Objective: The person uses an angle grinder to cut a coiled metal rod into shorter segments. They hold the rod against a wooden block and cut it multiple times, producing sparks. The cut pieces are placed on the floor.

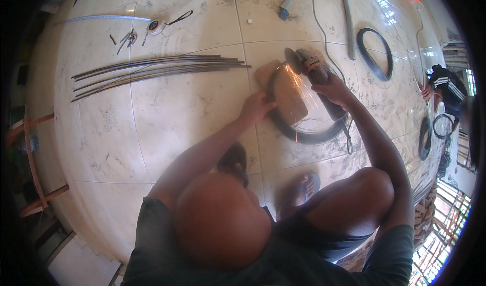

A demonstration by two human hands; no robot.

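My right hand (331, 90) is wrapped round an angle grinder (315, 65), whose disc is tilted at the upper part of a dark coil of wire (306, 136), throwing orange sparks downward. My left hand (255, 106) grips the coil's left side. A worn brown board (296, 106) lies on the floor inside and under the coil. The grinder's cord runs up across the tiles. The exact point where the disc meets the wire is obscured by sparks.
On the tiled floor (192, 113) lie metal rods (157, 61), a tape measure (155, 26), small metal pieces (130, 39), another coil (387, 58), a grey tube (347, 25). A co-worker (448, 88) crouches at right. A wooden frame (31, 164) stands at left.
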